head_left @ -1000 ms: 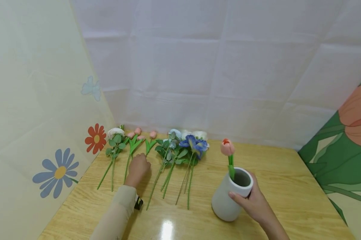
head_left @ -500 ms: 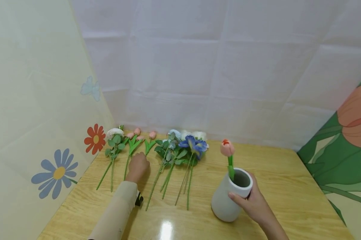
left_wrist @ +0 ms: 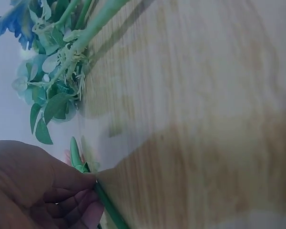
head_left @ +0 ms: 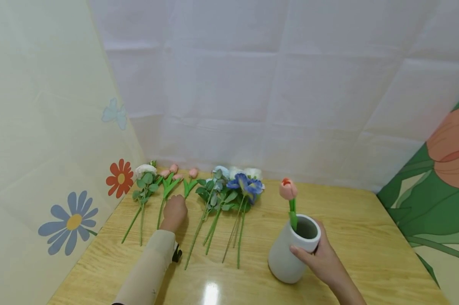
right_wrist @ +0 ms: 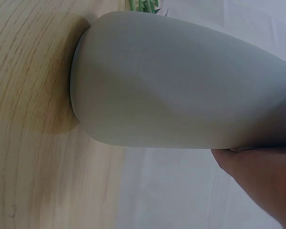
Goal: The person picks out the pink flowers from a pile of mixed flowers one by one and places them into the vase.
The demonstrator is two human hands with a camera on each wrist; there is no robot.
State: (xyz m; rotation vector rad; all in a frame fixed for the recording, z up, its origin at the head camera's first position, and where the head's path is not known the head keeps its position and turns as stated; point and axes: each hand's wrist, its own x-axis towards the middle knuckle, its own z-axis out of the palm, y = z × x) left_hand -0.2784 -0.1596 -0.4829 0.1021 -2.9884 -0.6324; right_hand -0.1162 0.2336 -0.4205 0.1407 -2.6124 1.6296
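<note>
Staged setting: creased backdrop point(head_left: 229, 93), flower-printed side sheets point(head_left: 50, 127), wood-grain table point(head_left: 347, 216).

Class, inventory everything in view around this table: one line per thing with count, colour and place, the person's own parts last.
Vase: 1, pale grey, table's right side
Tulip in the vase: 1, pink, upright
Lying tulips: 4 heads, pink, left part of the row
Large bloom: 1, white, row's left end
Pale flowers: count unclear, light blue and white, row's right half
Deep-blue flowers: count unclear, blue, row's right end
Table: 1, yellow-brown, underneath
Backdrop: 1, whitish, behind
Printed panels: 2, cream with coloured flowers, either side
Small object: 1, black, left cuff
Sleeve: 1, beige, left arm
Left hand: 1, bare, pinching a green stem
Right hand: 1, bare, gripping the vase
</note>
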